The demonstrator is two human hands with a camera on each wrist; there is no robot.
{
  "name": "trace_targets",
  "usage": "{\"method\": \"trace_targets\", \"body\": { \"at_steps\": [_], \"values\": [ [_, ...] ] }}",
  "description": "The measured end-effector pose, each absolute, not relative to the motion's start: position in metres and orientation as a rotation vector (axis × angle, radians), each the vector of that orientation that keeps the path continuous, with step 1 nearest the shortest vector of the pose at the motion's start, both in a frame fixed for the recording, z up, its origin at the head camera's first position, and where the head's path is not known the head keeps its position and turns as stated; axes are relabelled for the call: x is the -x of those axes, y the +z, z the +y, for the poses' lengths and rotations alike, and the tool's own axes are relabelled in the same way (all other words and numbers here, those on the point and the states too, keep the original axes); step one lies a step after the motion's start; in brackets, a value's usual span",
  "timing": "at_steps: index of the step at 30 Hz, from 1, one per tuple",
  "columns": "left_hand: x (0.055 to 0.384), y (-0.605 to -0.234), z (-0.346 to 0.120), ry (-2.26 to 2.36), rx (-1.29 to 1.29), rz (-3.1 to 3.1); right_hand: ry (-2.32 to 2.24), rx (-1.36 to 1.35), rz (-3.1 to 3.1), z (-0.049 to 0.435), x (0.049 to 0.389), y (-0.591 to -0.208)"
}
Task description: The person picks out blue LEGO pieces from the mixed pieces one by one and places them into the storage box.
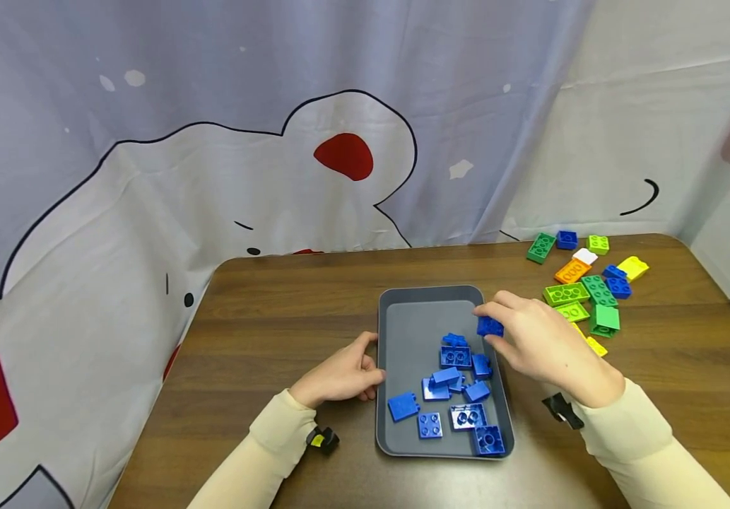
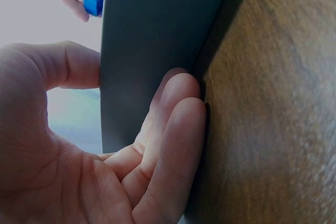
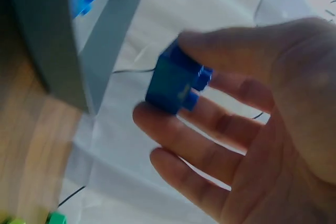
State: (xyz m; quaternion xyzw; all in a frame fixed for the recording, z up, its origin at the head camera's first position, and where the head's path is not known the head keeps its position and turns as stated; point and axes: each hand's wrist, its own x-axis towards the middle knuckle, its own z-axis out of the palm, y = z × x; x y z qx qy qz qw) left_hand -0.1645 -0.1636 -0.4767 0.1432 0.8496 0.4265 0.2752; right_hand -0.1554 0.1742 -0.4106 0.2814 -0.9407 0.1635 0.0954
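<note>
Brick [image 1: 490,326], blue and studded, hangs pinched between thumb and fingers of the right hand [image 1: 539,346], up at the right rim of a grey tray [image 1: 425,307]. The left hand [image 1: 342,371] grips the opposite side, fingers against the outer wall, though I can't quite make out where its thumb tip ends. More blue bricks [image 1: 456,356] lie scattered in the tray. Toward the worktop's [image 1: 288,318] far right corner there's a loose spread of mixed bricks [image 1: 598,290], mostly green and yellow.
</note>
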Motion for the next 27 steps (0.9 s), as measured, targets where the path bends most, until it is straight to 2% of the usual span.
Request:
{"method": "trace_targets", "body": {
  "at_steps": [15,27],
  "values": [
    [0.164,-0.477,-0.164,1.150,-0.380,2.283,0.443,-1.136,-2.710,0.155,0.130,-0.400],
    [0.165,-0.478,-0.163,1.152,-0.379,2.278,0.427,-1.168,-2.727,0.152,0.123,-0.397]
  ]
}}
